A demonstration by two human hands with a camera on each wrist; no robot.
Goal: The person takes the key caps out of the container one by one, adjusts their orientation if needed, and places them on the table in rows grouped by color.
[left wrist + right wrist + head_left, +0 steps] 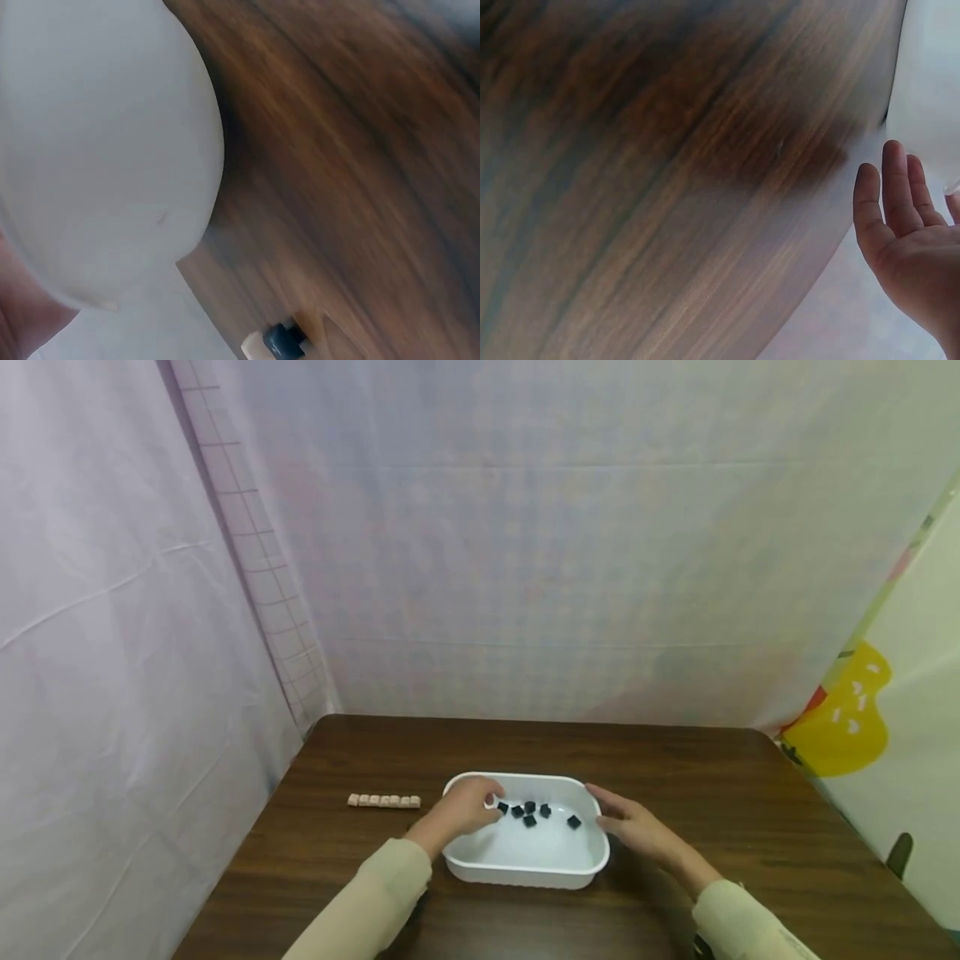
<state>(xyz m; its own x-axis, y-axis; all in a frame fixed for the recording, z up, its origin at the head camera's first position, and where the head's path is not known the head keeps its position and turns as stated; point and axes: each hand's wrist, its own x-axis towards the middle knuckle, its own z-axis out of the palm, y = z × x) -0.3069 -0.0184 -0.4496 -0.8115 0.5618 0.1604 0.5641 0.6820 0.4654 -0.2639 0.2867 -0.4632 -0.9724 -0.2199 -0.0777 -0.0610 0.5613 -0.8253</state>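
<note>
A white tray (525, 878) holds several small black blocks (530, 820). My left hand (459, 808) reaches over its left side, thumb and forefinger apart close to the leftmost black block (503, 808); whether they touch it I cannot tell. At the tray's right end, my right hand (641, 833) rests against the rim with fingers extended. The right wrist view shows these fingers (897, 187) spread beside the outer wall. Left of the tray lies a row of small beige blocks (384, 802). Another black block (285, 341) shows beside a beige one in the left wrist view.
Under everything is a dark brown wood-grain table (675, 777). Pale curtains (525, 568) hang behind it and along the left side. A yellow printed shape (847, 727) shows on the cloth at the right. My left wrist hides part of the tabletop beside the tray.
</note>
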